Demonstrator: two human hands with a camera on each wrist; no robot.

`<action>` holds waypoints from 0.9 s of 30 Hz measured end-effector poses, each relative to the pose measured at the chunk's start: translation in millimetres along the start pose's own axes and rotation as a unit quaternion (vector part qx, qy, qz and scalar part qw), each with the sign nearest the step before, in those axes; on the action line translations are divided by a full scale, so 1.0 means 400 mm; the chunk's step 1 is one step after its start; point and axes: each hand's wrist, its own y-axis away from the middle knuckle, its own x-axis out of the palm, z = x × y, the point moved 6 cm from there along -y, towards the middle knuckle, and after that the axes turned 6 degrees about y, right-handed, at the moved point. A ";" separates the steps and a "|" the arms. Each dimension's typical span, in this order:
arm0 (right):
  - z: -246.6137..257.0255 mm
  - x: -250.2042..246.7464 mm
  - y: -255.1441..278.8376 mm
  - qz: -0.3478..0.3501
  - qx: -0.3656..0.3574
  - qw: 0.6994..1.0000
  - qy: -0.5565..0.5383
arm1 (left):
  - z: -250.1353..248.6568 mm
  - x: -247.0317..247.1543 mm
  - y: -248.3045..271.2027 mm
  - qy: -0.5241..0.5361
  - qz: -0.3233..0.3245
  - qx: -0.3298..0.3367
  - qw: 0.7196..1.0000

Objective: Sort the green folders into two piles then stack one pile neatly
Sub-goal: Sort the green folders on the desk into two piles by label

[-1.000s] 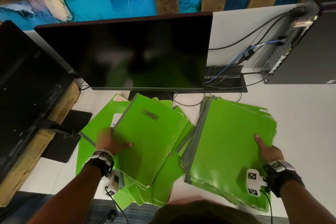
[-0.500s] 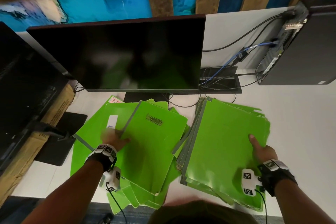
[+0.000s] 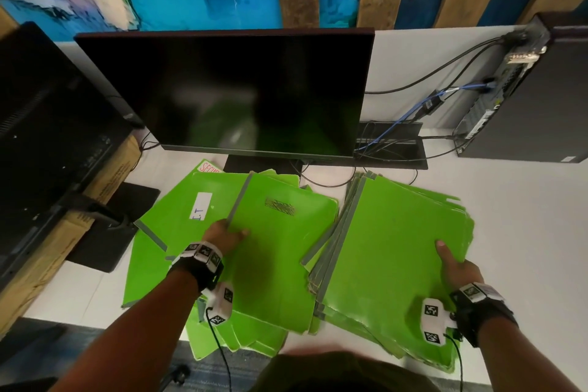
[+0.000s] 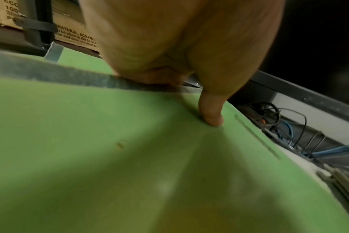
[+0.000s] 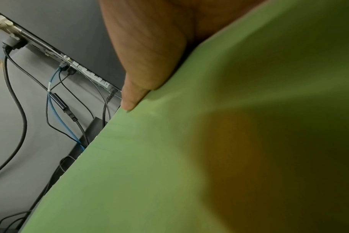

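Observation:
Green folders with grey spines lie in two piles on the white desk. The left pile is loose and fanned out. My left hand grips its top folder at the grey spine edge, with the thumb pressed on the cover. The right pile is more even. My right hand holds that pile's right edge, thumb on the top folder. The other fingers are hidden underneath.
A dark monitor stands just behind the piles, with its base and loose cables between them. A computer tower stands at the back right. A black device on a cardboard box fills the left side.
My left hand and the top folder it holds have shifted a little to the right, toward the right pile. The right hand keeps its hold on the right pile's edge.

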 end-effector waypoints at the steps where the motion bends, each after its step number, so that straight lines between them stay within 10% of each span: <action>1: -0.001 0.001 -0.001 0.002 0.001 1.000 0.001 | 0.003 -0.015 0.003 -0.007 0.001 0.012 1.000; 12: -0.011 0.004 -0.011 0.006 -0.001 1.000 -0.026 | -0.037 -0.246 0.090 0.218 -0.010 0.192 0.957; 27: -0.007 0.007 -0.004 0.031 -0.012 0.999 -0.034 | -0.293 0.357 0.138 0.032 0.088 0.174 0.980</action>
